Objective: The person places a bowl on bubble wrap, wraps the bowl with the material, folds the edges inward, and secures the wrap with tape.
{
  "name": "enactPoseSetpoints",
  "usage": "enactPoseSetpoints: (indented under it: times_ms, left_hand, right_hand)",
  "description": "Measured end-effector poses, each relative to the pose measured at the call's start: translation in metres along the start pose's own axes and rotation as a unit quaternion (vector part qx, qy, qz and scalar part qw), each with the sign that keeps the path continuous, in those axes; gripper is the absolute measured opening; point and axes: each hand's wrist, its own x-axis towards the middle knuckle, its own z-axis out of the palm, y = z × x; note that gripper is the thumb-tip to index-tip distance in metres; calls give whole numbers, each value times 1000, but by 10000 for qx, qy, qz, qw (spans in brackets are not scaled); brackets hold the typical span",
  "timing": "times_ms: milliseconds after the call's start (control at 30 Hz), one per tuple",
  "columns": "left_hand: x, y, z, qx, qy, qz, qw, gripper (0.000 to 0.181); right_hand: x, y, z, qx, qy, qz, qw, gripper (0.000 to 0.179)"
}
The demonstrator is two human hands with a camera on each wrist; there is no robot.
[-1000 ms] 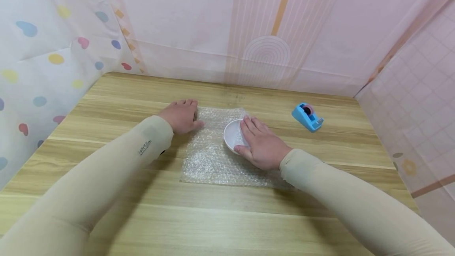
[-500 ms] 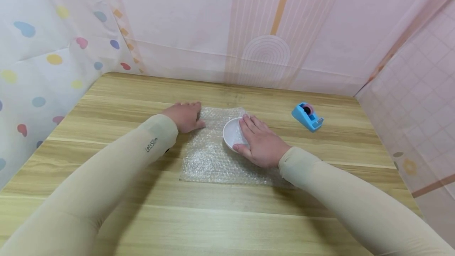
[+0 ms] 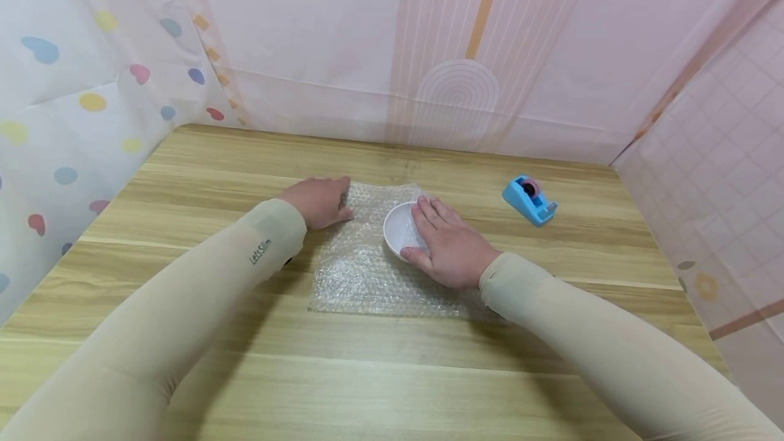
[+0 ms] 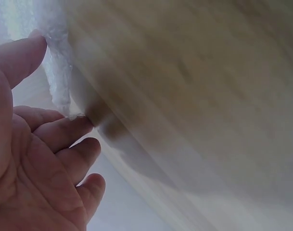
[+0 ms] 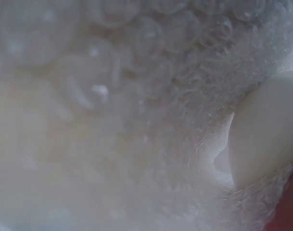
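Note:
A white bowl (image 3: 399, 231) sits on a sheet of bubble wrap (image 3: 361, 284). My right hand (image 3: 450, 247) presses a folded-over part of the wrap onto the bowl, fingers extended and covering its right side. In the right wrist view, the wrap (image 5: 151, 72) fills most of the picture around the bowl's smooth outer side (image 5: 266, 130). At the sheet's far left edge is my left hand (image 3: 315, 203). Its thumb and fingertips touch the wrap's edge (image 4: 59, 72) in the left wrist view, with the other fingers (image 4: 81, 159) loosely bent.
A blue tape dispenser (image 3: 529, 201) with a pink roll stands on the wooden table (image 3: 380, 373), right of the bowl. Patterned cloth (image 3: 306, 39) hangs along the table's back and sides.
My left hand has shifted slightly right along the wrap's far left edge. The right hand has stayed on the bowl.

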Motion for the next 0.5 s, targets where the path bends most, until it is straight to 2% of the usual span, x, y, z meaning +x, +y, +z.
enactPoseSetpoints:
  times_ms: [67,267,500]
  left_hand:
    - [0,0,-1,26,46,61,10000,65]
    - [-3,4,-4,97,71,113,9999,79]
    - [0,6,-3,12,255,180,9995,80]
  right_hand:
    - [0,0,0,6,-4,12,10000,87]
    - [1,1,1,1,1,31,10000,87]
    - [1,0,1,-1,-15,82,10000,87]
